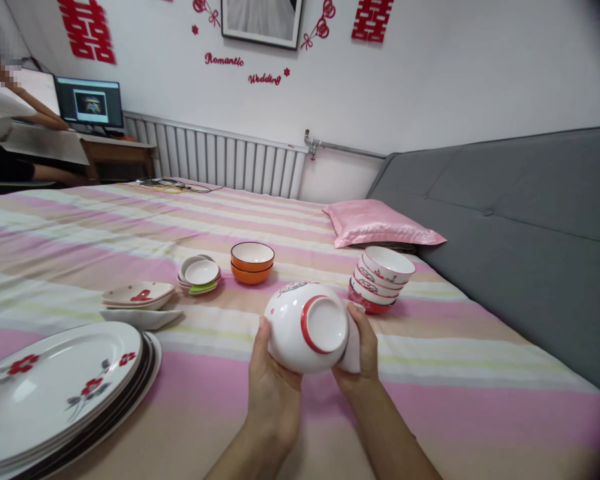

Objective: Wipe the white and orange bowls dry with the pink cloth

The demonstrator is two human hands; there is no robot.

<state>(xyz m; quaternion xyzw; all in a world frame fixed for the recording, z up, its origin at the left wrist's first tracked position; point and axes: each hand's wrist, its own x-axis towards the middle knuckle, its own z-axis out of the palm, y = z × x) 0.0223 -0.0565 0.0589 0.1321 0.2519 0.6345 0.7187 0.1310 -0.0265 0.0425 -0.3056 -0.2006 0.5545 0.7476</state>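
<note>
A white bowl [290,333] with a red foot ring is tilted on its side above the bed, its base turned toward me. My left hand [275,387] grips it from the left, thumb up along the side. On the other side my right hand [364,347] presses a white cloth [351,343] against the bowl, fingers closed around the cloth. Just behind my right hand stands a leaning stack of white and red bowls [380,280]. Two orange bowls [251,270], one inside the other, sit beyond my left hand.
Flowered oval plates [55,380] are piled at the near left. Behind them lie boat-shaped dishes [140,297] and small saucers [200,272]. A pink pillow [377,223] rests by the grey headboard [505,220]. Cables [180,185] lie at the far edge; a person [10,127] sits at a desk.
</note>
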